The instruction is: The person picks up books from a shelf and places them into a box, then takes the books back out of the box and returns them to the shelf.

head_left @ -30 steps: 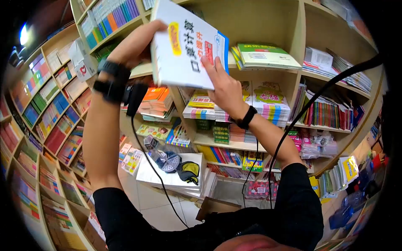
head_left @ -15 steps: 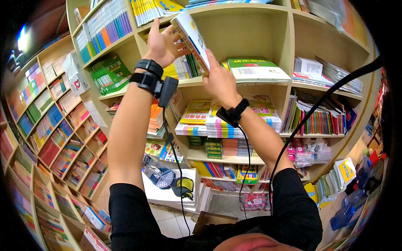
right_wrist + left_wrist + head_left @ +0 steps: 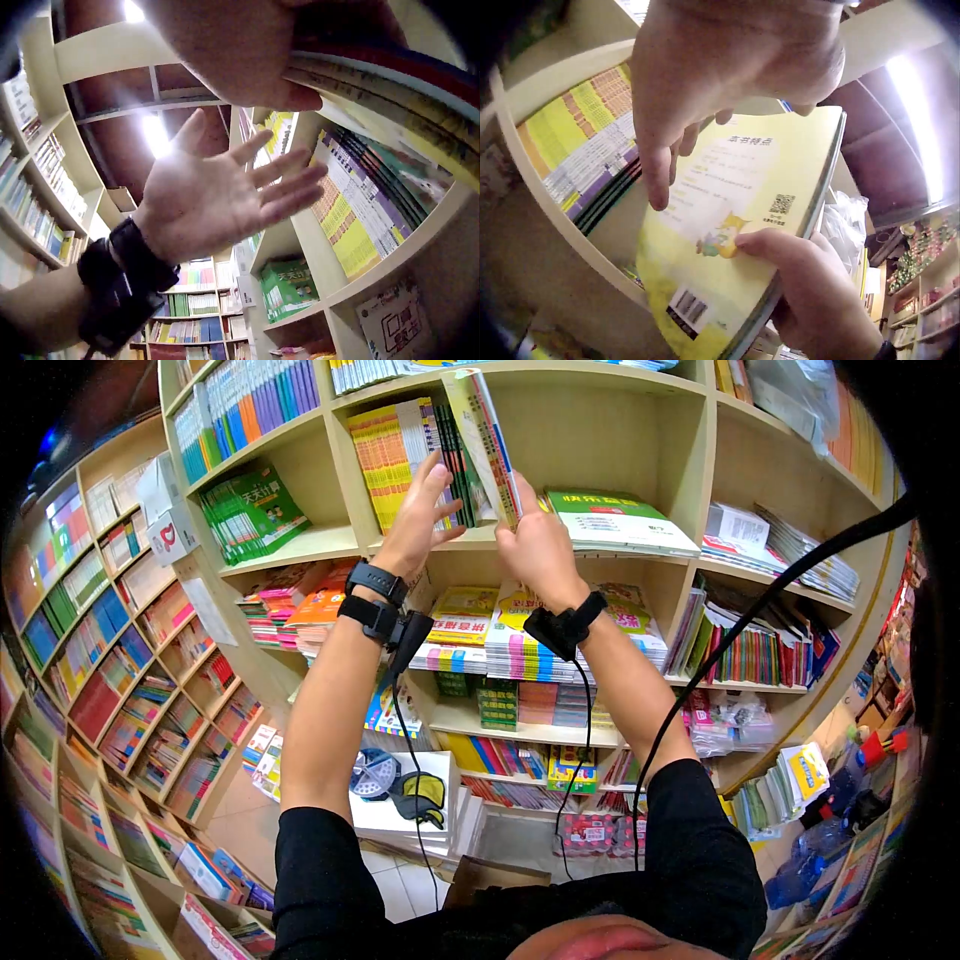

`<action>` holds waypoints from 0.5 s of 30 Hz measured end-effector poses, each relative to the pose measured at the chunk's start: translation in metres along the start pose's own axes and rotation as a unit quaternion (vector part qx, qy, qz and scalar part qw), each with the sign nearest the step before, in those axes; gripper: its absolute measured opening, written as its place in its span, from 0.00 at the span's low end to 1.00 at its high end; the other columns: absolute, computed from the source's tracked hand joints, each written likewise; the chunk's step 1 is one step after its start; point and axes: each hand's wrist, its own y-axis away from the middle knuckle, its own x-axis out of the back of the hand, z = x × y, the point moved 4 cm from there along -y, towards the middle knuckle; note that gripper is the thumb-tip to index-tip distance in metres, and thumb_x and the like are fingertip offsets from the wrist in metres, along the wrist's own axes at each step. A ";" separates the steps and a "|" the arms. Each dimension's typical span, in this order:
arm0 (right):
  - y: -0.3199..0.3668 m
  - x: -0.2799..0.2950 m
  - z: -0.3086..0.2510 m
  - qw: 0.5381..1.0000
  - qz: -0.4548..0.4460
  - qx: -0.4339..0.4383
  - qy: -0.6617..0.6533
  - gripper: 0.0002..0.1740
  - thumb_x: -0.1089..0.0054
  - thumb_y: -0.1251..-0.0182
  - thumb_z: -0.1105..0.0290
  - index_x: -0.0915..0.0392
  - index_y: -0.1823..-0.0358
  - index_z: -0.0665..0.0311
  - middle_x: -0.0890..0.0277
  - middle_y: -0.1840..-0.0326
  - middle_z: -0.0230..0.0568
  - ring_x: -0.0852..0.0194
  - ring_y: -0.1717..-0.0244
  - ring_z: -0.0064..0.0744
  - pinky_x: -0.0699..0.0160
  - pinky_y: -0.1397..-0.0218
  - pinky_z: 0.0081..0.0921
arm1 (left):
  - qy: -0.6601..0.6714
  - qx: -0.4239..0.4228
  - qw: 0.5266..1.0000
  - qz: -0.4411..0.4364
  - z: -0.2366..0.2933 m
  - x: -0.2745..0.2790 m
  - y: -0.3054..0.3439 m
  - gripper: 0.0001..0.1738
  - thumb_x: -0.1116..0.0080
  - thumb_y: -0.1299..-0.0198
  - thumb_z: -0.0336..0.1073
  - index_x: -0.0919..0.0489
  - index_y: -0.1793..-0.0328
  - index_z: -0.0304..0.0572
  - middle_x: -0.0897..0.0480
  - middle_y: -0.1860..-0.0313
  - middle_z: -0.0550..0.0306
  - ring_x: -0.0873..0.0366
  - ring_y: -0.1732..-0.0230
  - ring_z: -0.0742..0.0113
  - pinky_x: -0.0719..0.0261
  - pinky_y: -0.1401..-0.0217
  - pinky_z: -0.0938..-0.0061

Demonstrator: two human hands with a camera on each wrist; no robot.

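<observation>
Shelves (image 3: 620, 445) back the spread left fingers (image 3: 283, 166); right fingers (image 3: 766, 244) pinch books (image 3: 727, 176) that partly hide them.

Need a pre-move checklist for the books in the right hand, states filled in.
1. Grip: right hand pinches the held books: ok.
2. Left hand free: open, holding nothing: ok.
3. Held books upright: tilted in the head view: not ok.
4. Upright row on the shelf standing: ok.
5. Gap between row and green-topped flat stack wide enough: cannot tell, partly hidden.
6. Right wrist cord clear of the held books: hangs below: ok.
</observation>
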 end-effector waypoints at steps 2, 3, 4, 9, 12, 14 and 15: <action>-0.002 0.000 0.002 1.000 -0.001 -0.006 0.001 0.39 0.45 0.48 0.70 0.45 0.31 0.58 0.22 0.69 0.62 0.23 0.66 0.61 0.23 0.60 0.51 | 0.007 0.026 1.000 -0.006 -0.011 0.009 0.005 0.41 0.58 0.35 0.63 0.56 0.21 0.59 0.47 0.25 0.47 0.40 0.32 0.44 0.35 0.36 0.53; -0.003 0.000 0.004 1.000 0.000 -0.013 -0.001 0.38 0.46 0.47 0.69 0.45 0.31 0.58 0.22 0.69 0.62 0.23 0.66 0.61 0.23 0.60 0.51 | -0.029 0.054 0.998 -0.012 -0.016 0.010 0.012 0.41 0.57 0.35 0.62 0.55 0.22 0.59 0.47 0.25 0.47 0.40 0.32 0.43 0.35 0.36 0.52; -0.005 0.001 0.005 1.000 -0.002 -0.011 0.000 0.38 0.46 0.47 0.69 0.45 0.31 0.58 0.22 0.69 0.62 0.23 0.66 0.61 0.23 0.60 0.51 | -0.066 0.082 0.994 -0.018 -0.024 0.013 0.015 0.41 0.55 0.35 0.61 0.55 0.22 0.59 0.47 0.25 0.47 0.40 0.32 0.42 0.35 0.36 0.51; -0.003 0.009 -0.003 1.000 0.005 -0.011 0.000 0.37 0.47 0.46 0.68 0.43 0.31 0.61 0.22 0.70 0.63 0.22 0.67 0.62 0.23 0.62 0.50 | -0.214 -0.027 0.971 -0.102 -0.060 -0.006 0.040 0.56 0.34 0.48 0.41 0.61 0.23 0.39 0.47 0.27 0.35 0.43 0.28 0.51 0.41 0.29 0.66; 0.002 0.018 -0.021 1.000 0.013 -0.009 -0.019 0.36 0.47 0.46 0.69 0.42 0.32 0.64 0.23 0.71 0.63 0.23 0.67 0.62 0.23 0.63 0.49 | -0.261 -0.197 0.940 -0.094 -0.084 -0.039 0.049 0.64 0.28 0.54 0.39 0.66 0.23 0.37 0.47 0.27 0.37 0.48 0.26 0.51 0.46 0.26 0.67; 0.002 0.020 -0.030 1.000 0.009 0.001 0.004 0.36 0.48 0.46 0.70 0.42 0.32 0.65 0.23 0.71 0.64 0.23 0.68 0.62 0.23 0.63 0.49 | -0.085 -0.146 0.978 -0.123 -0.092 -0.065 0.045 0.66 0.25 0.58 0.42 0.63 0.24 0.32 0.50 0.26 0.36 0.44 0.28 0.49 0.43 0.28 0.66; 0.003 0.022 -0.035 1.000 0.008 0.005 0.009 0.36 0.48 0.46 0.70 0.42 0.32 0.65 0.23 0.71 0.64 0.23 0.68 0.62 0.23 0.63 0.49 | -0.080 -0.149 0.978 -0.122 -0.098 -0.074 0.036 0.66 0.25 0.58 0.42 0.63 0.24 0.32 0.50 0.26 0.36 0.44 0.28 0.49 0.43 0.28 0.66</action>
